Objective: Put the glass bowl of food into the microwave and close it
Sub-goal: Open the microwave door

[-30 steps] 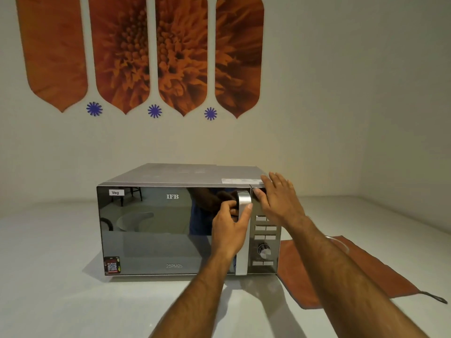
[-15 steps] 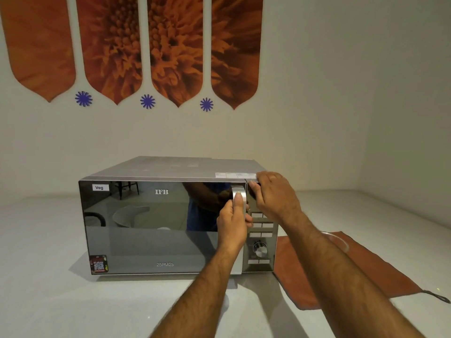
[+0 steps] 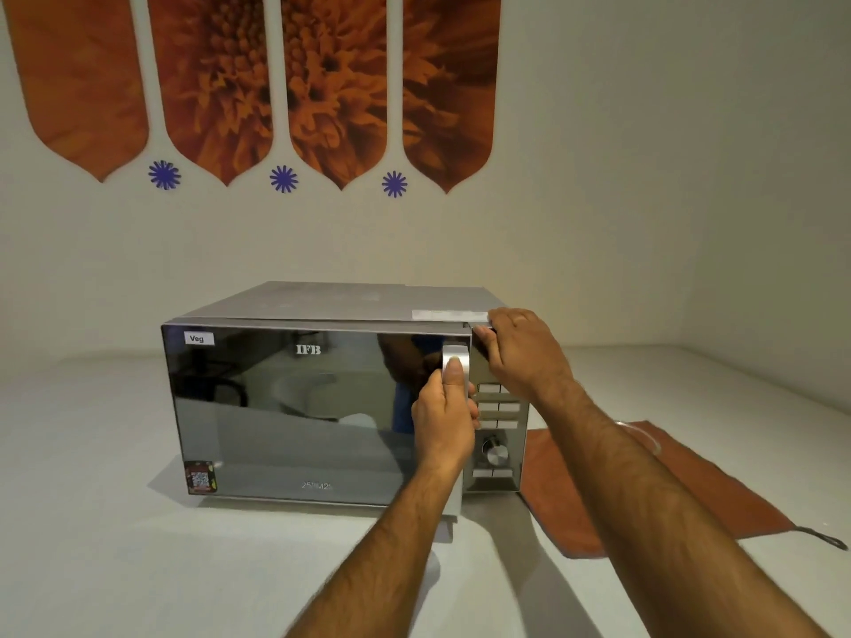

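— What's your left hand (image 3: 444, 409) doing?

— It's wrapped round the silver door handle (image 3: 457, 361), thumb up the front. My right hand (image 3: 522, 356) grips the top right corner of the microwave (image 3: 322, 407), bracing it.

— Door open?

— Just cracked at the handle edge, I'd say. I'll pull straight toward me and press down on the corner so the box doesn't slide.

— And the glass bowl?

— Mostly behind my right arm; a clear rim (image 3: 647, 437) shows over the orange cloth (image 3: 667, 499).

The right forearm (image 3: 644, 490) hides most of the glass bowl (image 3: 642, 435).
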Available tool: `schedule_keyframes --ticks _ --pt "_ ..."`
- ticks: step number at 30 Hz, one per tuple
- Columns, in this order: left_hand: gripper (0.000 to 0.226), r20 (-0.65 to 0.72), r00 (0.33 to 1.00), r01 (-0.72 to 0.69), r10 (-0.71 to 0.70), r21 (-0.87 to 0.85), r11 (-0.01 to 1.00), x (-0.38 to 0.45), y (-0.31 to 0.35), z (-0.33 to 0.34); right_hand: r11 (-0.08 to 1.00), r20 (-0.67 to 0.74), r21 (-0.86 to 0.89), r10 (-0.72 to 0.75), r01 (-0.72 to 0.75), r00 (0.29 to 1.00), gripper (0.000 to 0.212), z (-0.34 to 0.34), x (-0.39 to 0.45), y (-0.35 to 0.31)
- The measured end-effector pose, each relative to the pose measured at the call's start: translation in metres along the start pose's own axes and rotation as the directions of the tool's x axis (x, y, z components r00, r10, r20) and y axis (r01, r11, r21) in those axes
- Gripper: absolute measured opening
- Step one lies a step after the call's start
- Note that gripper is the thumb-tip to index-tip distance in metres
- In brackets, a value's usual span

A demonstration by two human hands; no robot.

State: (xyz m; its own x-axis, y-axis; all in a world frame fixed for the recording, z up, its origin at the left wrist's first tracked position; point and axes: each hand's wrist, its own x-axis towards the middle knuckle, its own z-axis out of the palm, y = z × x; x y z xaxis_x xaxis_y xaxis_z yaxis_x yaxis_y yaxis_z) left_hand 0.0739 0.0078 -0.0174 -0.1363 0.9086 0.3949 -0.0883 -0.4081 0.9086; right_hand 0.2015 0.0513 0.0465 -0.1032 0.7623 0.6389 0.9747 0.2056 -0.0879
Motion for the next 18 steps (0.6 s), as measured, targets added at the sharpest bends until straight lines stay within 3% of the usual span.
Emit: schedule_keyframes --ticks 5,7,10,13,15,18 --pt "0.047 0.065 0.998 -0.02 0.02 0.006 1.0 -0.032 0.019 -0.024 1.0 0.021 -0.009 0.026 -0.026 0.999 0.045 -0.003 -0.003 -0.005" --pt "0.052 0.015 0.991 -0.135 0.134 0.152 0.979 -0.038 0.027 -0.035 0.999 0.04 -0.016 0.033 -0.032 0.999 0.045 -0.006 -0.003 -0.007" --pt "0.046 -0.096 0.912 -0.331 0.399 0.403 0.853 -0.037 0.048 -0.058 0.999 0.073 -0.026 0.044 -0.043 0.996 0.046 -0.011 -0.002 -0.008" --pt "0.038 -0.143 0.792 -0.46 0.594 0.5 0.734 -0.029 0.076 -0.077 0.998 0.11 -0.035 0.058 -0.055 0.992 0.048 -0.015 -0.002 -0.011" --pt "0.032 -0.025 0.79 -0.517 0.613 0.512 0.686 -0.027 0.094 -0.086 0.997 0.124 -0.041 0.063 -0.059 0.99 0.05 -0.017 -0.002 -0.013" --pt "0.055 0.194 0.882 -0.452 0.43 0.605 0.655 -0.032 0.113 -0.097 0.997 0.144 -0.048 0.074 -0.068 0.987 0.051 -0.019 -0.002 -0.013"
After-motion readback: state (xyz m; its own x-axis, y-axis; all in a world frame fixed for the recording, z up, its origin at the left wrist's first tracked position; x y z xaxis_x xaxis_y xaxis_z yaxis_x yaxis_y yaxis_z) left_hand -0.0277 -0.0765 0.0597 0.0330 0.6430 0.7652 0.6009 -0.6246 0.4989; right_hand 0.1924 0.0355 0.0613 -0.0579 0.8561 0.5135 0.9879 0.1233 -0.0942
